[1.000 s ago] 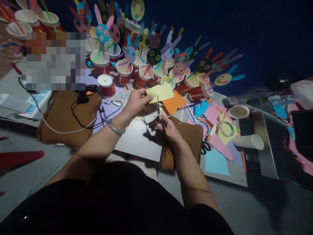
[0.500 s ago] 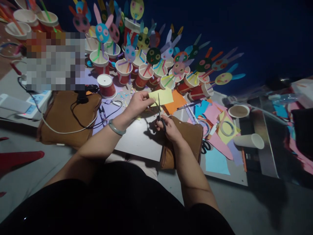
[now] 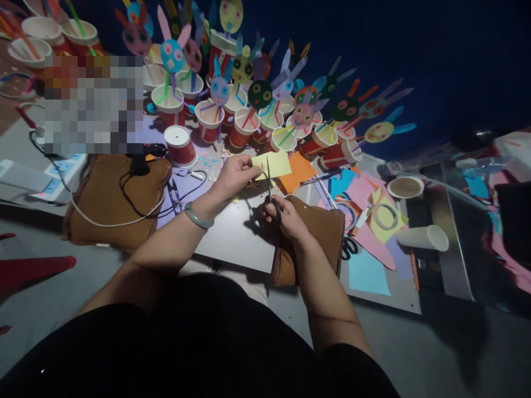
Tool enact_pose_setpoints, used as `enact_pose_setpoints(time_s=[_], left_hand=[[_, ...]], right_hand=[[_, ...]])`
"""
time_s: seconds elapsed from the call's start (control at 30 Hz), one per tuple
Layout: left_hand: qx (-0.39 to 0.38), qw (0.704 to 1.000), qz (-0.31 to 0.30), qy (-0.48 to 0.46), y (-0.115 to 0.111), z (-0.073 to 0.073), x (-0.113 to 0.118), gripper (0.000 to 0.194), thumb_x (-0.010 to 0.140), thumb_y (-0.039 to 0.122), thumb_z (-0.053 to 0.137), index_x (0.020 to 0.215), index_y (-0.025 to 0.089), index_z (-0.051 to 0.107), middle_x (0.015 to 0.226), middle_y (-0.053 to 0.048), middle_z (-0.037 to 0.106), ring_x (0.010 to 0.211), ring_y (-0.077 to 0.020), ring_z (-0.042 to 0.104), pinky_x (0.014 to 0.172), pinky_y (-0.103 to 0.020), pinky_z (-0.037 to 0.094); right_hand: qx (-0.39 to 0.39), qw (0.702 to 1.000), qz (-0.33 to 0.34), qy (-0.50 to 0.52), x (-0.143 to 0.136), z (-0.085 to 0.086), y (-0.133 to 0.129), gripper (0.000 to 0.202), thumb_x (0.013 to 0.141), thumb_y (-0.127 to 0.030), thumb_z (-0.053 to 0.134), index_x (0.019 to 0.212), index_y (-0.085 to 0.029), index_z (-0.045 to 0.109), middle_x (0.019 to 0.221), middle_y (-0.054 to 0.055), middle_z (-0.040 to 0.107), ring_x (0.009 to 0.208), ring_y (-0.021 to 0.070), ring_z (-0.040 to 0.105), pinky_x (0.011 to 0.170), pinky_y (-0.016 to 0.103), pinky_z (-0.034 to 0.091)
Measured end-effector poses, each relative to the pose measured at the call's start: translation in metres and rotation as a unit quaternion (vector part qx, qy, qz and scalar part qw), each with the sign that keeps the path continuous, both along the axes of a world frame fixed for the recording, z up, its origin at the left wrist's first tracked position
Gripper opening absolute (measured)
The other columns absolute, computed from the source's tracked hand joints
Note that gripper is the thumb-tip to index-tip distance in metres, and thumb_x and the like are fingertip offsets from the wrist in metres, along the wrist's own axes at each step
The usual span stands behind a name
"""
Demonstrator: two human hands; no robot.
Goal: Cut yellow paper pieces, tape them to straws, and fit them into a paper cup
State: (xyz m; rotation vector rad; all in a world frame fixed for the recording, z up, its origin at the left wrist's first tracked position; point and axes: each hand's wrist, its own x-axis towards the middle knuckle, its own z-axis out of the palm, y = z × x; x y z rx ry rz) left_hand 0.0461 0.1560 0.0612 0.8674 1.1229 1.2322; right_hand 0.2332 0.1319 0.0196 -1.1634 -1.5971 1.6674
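A small piece of yellow paper is pinched by its left end between the thumb and fingers of my left hand, which has a bangle at the wrist. My right hand grips dark-handled scissors from below, with fingers in the loops. The blades point up and lie across the paper near my left fingertips. Beneath the paper, an orange paper sheet lies on the table to the right. Small paper scraps are scattered below my left hand.
Several red-and-white paper cups with paper rabbit heads stand along the back. Brown cushions flank the white work surface. At right lie a tape roll, black-handled scissors, coloured paper and a white cup. Cables cross the left cushion.
The yellow paper's right end has shifted slightly, and the scissor blades have moved a little on it. Both hands stay in nearly the same place.
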Motion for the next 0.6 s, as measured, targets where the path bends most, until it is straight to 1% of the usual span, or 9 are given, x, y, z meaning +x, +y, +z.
enact_pose_setpoints(time_s=[0.1, 0.23, 0.37, 0.5, 0.6], left_hand=[[0.001, 1.0, -0.004, -0.003, -0.0001, 0.0005, 0.0004, 0.005, 0.073, 0.014, 0.065, 0.07, 0.014, 0.061, 0.056, 0.003, 0.063, 0.048, -0.0073, 0.055, 0.046, -0.017, 0.04], [0.007, 1.0, -0.008, 0.0, -0.0006, 0.0004, 0.0007, 0.008, 0.073, 0.014, 0.066, 0.069, 0.015, 0.06, 0.055, 0.004, 0.061, 0.046, -0.0064, 0.054, 0.045, -0.017, 0.039], [-0.006, 1.0, -0.009, -0.011, -0.0014, 0.0025, 0.001, 0.008, 0.074, 0.012, 0.065, 0.07, 0.015, 0.059, 0.055, 0.004, 0.061, 0.046, -0.0068, 0.056, 0.046, -0.017, 0.041], [-0.012, 1.0, -0.008, 0.003, -0.001, 0.0038, 0.0008, 0.01, 0.075, 0.011, 0.064, 0.068, 0.015, 0.057, 0.052, 0.005, 0.059, 0.043, -0.0059, 0.052, 0.043, -0.017, 0.038], [-0.018, 1.0, -0.002, 0.008, -0.0005, 0.0032, 0.0009, 0.01, 0.076, 0.011, 0.062, 0.068, 0.014, 0.057, 0.051, 0.005, 0.059, 0.044, -0.0063, 0.053, 0.044, -0.017, 0.039]], right_hand=[[-0.008, 1.0, -0.005, 0.004, -0.0018, 0.0019, -0.0009, 0.056, 0.073, -0.071, 0.073, 0.07, -0.021, 0.048, 0.058, -0.006, 0.05, 0.052, 0.0082, 0.041, 0.055, 0.026, 0.033], [-0.014, 1.0, -0.005, 0.002, -0.0024, 0.0028, -0.0016, 0.055, 0.075, -0.07, 0.072, 0.07, -0.021, 0.049, 0.059, -0.006, 0.05, 0.052, 0.0081, 0.041, 0.055, 0.026, 0.031], [-0.016, 1.0, -0.01, 0.002, -0.0023, 0.003, -0.002, 0.057, 0.073, -0.072, 0.073, 0.069, -0.02, 0.048, 0.058, -0.006, 0.05, 0.051, 0.0076, 0.04, 0.054, 0.026, 0.03], [-0.023, 1.0, -0.016, -0.003, -0.0032, 0.0046, -0.0028, 0.056, 0.072, -0.071, 0.073, 0.068, -0.021, 0.047, 0.055, -0.007, 0.048, 0.05, 0.0075, 0.037, 0.052, 0.025, 0.027], [-0.03, 0.999, -0.015, -0.007, -0.0046, 0.0071, -0.0033, 0.056, 0.072, -0.069, 0.074, 0.067, -0.021, 0.047, 0.054, -0.007, 0.047, 0.05, 0.0071, 0.036, 0.051, 0.025, 0.025]])
